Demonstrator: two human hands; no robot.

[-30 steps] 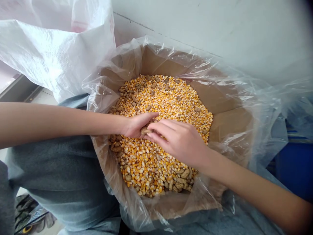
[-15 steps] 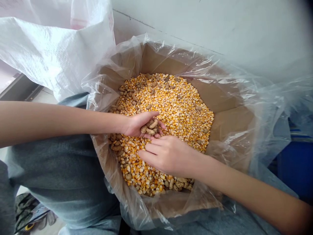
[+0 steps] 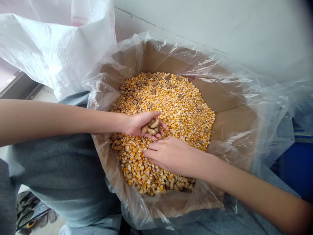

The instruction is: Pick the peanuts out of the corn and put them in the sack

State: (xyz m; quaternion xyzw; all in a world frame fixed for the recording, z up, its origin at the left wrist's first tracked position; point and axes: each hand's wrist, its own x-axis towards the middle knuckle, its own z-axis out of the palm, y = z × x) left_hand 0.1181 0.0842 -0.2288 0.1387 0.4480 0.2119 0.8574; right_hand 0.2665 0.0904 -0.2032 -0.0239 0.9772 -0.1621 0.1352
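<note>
My left hand (image 3: 139, 123) is cupped palm up over the corn, cradling several unshelled peanuts (image 3: 152, 127). Just below and to its right, my right hand (image 3: 168, 153) hovers at the corn with its back to me and its fingers curled; whatever its fingertips hold is hidden. Beneath both hands lie loose yellow and white corn kernels (image 3: 176, 107) with peanuts scattered among them. More peanuts (image 3: 181, 183) gather at the near edge, and others along the left side. The kernels fill the bottom of a cardboard box (image 3: 232, 127) lined with clear plastic.
A white woven sack (image 3: 56, 49) stands at the upper left, beside the box. The pale wall (image 3: 207, 23) rises behind. My legs in grey-blue trousers (image 3: 63, 173) flank the box. A blue object (image 3: 295, 166) sits at the right, and the plastic liner (image 3: 274, 94) spreads over the rim.
My right hand has shifted slightly to the right, its fingers more tucked. My left hand keeps the peanuts in its palm. The whole view has moved a little.
</note>
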